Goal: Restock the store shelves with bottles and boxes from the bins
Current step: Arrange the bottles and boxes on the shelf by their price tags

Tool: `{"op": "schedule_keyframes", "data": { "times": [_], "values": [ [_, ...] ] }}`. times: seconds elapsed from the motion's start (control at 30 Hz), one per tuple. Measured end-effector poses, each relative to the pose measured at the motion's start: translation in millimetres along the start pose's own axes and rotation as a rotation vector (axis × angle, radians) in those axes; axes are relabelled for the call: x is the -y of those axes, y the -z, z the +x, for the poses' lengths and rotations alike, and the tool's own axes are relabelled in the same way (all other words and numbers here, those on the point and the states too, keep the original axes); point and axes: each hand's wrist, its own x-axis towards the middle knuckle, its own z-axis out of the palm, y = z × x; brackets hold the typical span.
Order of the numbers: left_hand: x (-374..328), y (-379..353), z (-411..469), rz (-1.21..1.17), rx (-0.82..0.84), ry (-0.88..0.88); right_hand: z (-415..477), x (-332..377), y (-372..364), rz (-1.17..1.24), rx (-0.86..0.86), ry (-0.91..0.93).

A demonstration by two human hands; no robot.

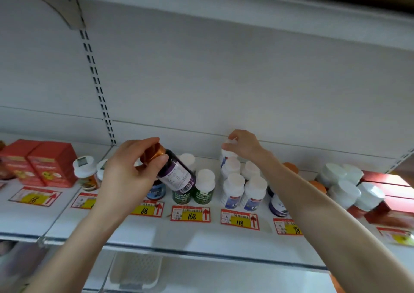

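Note:
My left hand (pixel 130 171) grips a dark purple bottle (pixel 177 174) by its copper cap, tilted above the green bottles (pixel 192 194) on the white shelf (pixel 201 236). My right hand (pixel 242 145) pinches the white cap of a white bottle (pixel 225 156) that stands at the back of a row of white bottles with blue labels (pixel 243 189). A blue-labelled bottle (pixel 156 192) is partly hidden behind my left hand.
Red boxes (pixel 44 163) and clear jars (pixel 85 174) stand at the left. White-capped jars (pixel 345 185) and red boxes (pixel 389 185) lie at the right. Price tags (pixel 190 213) line the shelf front. A white bin (pixel 136 270) sits below. Another shelf hangs overhead.

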Motion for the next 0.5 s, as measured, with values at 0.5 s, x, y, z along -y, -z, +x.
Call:
{"op": "schedule_keyframes", "data": {
  "times": [0.5],
  "values": [
    [1.1, -0.3, -4.4, -0.164, -0.007, 0.162, -9.9, -5.8, -3.9, 0.027, 0.037, -0.017]
  ]
}}
